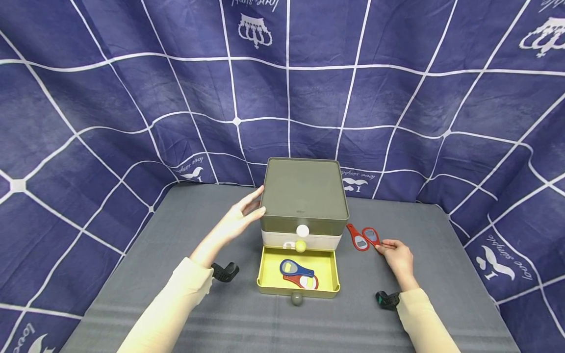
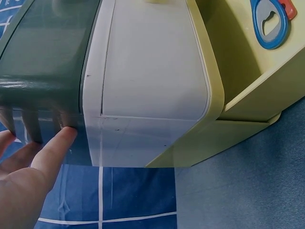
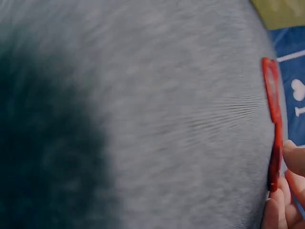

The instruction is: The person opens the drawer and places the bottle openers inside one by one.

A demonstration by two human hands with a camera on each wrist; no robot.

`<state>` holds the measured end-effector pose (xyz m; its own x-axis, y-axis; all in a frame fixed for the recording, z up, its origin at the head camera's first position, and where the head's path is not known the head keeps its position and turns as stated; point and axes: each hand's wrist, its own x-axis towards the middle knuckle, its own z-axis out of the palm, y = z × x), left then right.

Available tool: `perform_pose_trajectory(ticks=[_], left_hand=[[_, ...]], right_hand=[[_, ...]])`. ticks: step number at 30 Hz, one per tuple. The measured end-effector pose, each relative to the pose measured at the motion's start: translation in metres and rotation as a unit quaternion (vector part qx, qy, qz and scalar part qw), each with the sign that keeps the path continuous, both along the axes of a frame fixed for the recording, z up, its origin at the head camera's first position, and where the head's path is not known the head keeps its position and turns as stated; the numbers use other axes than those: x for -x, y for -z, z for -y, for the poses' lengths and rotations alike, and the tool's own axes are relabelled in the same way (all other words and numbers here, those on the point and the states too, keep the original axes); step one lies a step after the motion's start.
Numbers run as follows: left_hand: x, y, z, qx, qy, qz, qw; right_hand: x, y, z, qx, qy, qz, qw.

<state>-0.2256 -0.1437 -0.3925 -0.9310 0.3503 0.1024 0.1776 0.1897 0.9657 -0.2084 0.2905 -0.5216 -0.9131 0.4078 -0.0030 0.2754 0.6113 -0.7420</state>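
A small drawer cabinet (image 1: 304,189) with a dark green top stands mid-table, its bottom yellow drawer (image 1: 270,274) pulled out. Inside it, a blue bottle opener (image 1: 303,270) overlaps a red bottle opener (image 1: 290,279). My left hand (image 1: 236,220) rests against the cabinet's left side, fingers extended; in the left wrist view its fingertips touch the green upper section (image 2: 43,71). To the cabinet's right, my right hand (image 1: 397,260) pinches the handle end of a red bottle opener (image 1: 371,235) between thumb and fingers. Beside it lies another red bottle opener (image 1: 359,241).
A grey cloth (image 1: 220,314) covers the table. Blue curtains (image 1: 318,98) with white lines hang behind and at both sides. A white drawer (image 1: 273,239) above the yellow one is closed. Black wrist devices (image 1: 226,272) are strapped on both arms.
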Motion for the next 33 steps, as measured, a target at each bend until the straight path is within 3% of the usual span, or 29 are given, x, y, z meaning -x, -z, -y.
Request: perform_pose_trajectory(ticks=[8,18,26,33], left_hand=[[0.0,0.0,0.0,-0.008,0.004,0.0,1.0],[0.001,0.001,0.0,-0.018,0.007,0.006,0.9998],[0.001,0.002,0.0,-0.022,0.008,0.012,0.9997],[0.001,0.001,0.0,-0.017,0.008,0.011,0.9998]], right_hand=[[0.002,0.002,0.008,-0.04,-0.007,-0.019,0.999],[-0.002,-0.008,0.008,-0.052,-0.021,0.035,0.9978],[-0.012,-0.014,0.004,-0.009,-0.038,0.066,0.997],[-0.028,-0.031,0.004,0.064,-0.117,0.073,0.9884]])
